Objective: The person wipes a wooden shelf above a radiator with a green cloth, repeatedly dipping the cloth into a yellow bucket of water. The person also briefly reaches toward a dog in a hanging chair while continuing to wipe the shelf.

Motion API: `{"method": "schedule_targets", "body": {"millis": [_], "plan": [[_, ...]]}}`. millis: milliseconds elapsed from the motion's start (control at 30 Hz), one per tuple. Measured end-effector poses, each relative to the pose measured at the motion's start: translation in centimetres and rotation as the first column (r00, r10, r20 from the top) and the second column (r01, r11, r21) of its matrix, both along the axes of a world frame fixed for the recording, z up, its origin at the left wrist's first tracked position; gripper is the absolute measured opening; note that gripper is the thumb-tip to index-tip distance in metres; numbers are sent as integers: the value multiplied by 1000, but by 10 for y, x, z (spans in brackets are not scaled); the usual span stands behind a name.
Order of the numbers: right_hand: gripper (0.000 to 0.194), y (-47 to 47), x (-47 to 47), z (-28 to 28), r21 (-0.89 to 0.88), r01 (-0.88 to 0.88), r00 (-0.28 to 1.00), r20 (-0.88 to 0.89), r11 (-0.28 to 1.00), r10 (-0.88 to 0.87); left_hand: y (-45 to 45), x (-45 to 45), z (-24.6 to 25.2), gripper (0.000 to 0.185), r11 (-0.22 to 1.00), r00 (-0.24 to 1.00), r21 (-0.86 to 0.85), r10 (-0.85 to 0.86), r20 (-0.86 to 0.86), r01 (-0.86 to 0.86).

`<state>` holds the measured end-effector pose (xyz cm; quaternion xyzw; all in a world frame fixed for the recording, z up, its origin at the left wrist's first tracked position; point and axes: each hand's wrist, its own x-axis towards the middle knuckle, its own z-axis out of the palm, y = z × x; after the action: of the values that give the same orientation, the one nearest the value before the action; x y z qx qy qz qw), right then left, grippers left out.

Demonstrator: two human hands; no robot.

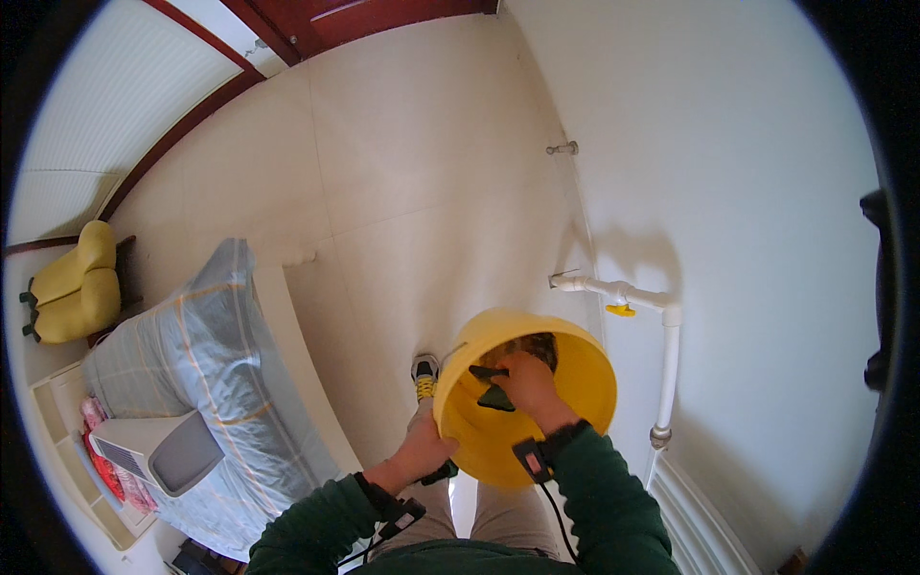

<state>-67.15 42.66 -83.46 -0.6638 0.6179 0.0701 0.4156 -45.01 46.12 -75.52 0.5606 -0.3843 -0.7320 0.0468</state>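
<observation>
A yellow plastic bucket (489, 445) is tilted in front of my body, its mouth towards me. My left hand (424, 451) grips the bucket's left rim. A dark item, only partly visible, lies by that palm. My right hand (528, 381) reaches inside the bucket, its fingers closed on a dark green cloth (496, 397), whose ends stick out on the left of the fingers. Behind this hand, a dark brown patch (543, 348) shows at the bucket's bottom; what it is I cannot tell. Straps with small devices and cables are on both wrists.
A bed with a plaid cover (223, 352) and a white-grey box-shaped item (158, 453) stands left. Beyond it is a yellow cushioned seat (79, 287). On the right, a white pipe (670, 381) with a yellow valve handle (620, 310) runs to a radiator (697, 517). A doorstop (563, 148) juts from the wall.
</observation>
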Motion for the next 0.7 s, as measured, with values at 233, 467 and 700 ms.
{"method": "schedule_targets", "body": {"millis": [233, 467, 700], "plan": [[25, 13, -18, 91, -585, -142, 981, 23, 799, 191, -6, 21, -14, 44, 949, 940, -1, 313, -134, -316], [20, -7, -12, 97, -472, -141, 982, 47, 870, 184, -5, 34, -4, 42, 922, 910, 54, 387, -145, -384], [15, -21, 37, 156, -75, 388, 796, 529, 919, -293, 40, 69, -18, 37, 814, 825, 219, 562, -61, -538]]}}
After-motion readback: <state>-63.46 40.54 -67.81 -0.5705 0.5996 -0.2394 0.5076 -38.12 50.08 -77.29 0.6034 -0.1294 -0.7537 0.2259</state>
